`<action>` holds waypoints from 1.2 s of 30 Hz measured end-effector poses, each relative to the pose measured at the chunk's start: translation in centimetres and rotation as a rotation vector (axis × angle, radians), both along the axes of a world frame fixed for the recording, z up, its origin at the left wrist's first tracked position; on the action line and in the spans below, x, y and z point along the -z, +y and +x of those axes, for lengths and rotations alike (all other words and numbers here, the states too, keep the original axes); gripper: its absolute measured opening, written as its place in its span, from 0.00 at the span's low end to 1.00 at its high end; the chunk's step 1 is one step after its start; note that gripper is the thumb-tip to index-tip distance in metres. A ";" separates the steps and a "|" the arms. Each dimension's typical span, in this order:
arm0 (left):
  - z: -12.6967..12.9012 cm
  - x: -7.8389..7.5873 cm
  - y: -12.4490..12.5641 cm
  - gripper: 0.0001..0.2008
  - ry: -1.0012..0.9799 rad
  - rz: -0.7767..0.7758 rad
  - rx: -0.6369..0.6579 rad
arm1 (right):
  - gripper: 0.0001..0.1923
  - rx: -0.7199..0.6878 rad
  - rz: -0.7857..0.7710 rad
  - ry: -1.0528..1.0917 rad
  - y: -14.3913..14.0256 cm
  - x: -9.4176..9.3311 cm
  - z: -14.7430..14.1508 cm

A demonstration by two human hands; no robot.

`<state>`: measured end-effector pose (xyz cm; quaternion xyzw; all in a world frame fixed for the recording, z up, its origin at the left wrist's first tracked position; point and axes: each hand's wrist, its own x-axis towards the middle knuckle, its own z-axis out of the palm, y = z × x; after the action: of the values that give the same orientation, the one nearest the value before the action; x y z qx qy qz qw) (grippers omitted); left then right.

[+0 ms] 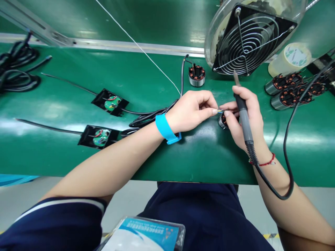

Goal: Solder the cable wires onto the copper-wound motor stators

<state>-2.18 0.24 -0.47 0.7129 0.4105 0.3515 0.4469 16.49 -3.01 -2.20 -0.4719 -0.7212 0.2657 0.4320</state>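
The thin coloured wire ends (220, 111) sit pinched between my left hand (192, 111) thumb and forefinger, closed tight on them, right above a small wound stator (222, 121) resting on the green belt (183, 157). My right hand (244, 118) meets them fingertip to fingertip and is wrapped around a soldering iron (243, 113), tip pointing away from me. Its black cord (286, 150) loops off past my right wrist. Beyond my grip stands a wire-guarded fan (248, 38); left of my wrist lie black cables (149, 118) and two open circuit modules (110, 102).
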 end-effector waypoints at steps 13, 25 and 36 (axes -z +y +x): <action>0.1 -0.5 -0.3 0.03 0.069 0.018 -0.020 | 0.26 0.049 0.102 -0.115 0.1 -0.4 -0.3; 0.5 -1.2 -1.1 0.05 0.249 0.300 0.020 | 0.19 0.307 0.194 0.104 -4.7 -1.5 0.9; 0.4 -1.4 -1.1 0.06 0.297 0.313 0.100 | 0.29 0.254 0.108 -0.029 -4.9 0.0 0.6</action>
<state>-1.80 -0.83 0.98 0.8369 0.3765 0.2796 0.2821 17.05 -7.90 -2.22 -0.5393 -0.6749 0.1631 0.4766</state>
